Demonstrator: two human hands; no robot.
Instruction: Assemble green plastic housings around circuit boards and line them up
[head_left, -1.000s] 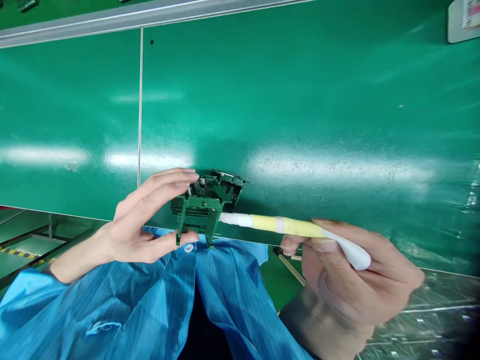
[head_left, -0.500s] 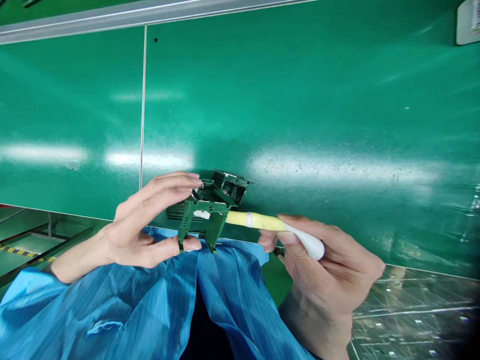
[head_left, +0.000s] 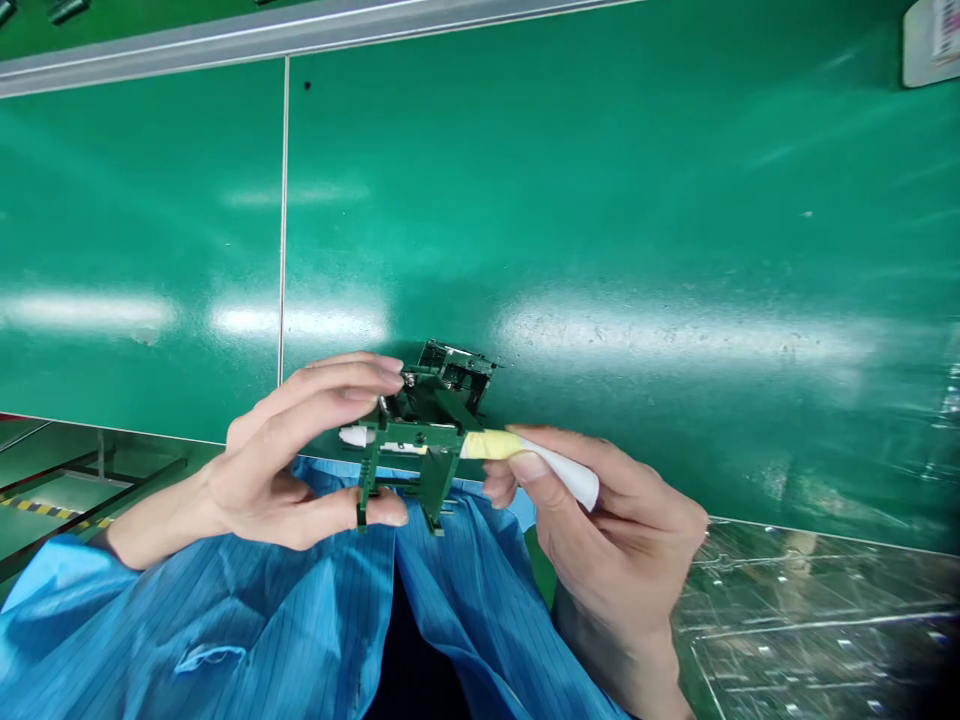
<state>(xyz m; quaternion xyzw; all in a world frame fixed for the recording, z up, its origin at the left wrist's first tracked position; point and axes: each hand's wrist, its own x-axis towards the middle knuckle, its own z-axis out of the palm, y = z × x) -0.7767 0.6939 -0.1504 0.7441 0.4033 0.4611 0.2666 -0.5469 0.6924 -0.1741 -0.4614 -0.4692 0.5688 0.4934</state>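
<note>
My left hand [head_left: 300,450] grips a dark green frame-like part [head_left: 435,475] with upright plates and openings, its thumb below and fingers on top. A dark, boxy section [head_left: 457,370] with small metal details sits at the far end of that part. In my right hand [head_left: 600,520] is a slim stick wrapped in yellow and white [head_left: 491,443], pinched between thumb and fingers. The stick runs through the green part, and its white tip [head_left: 355,436] pokes out on the left side. What the stick is, I cannot tell.
A green tabletop [head_left: 600,200] spreads beyond my hands, with a thin seam [head_left: 284,220] on the left and a metal rail [head_left: 225,40] along the back. A white labelled object [head_left: 930,45] lies at the top right corner. Yellow-black floor tape [head_left: 45,508] shows at lower left.
My right hand has moved left, pushing the wrapped stick further through the green part, so that its white tip now comes out on the left. My left hand has barely moved.
</note>
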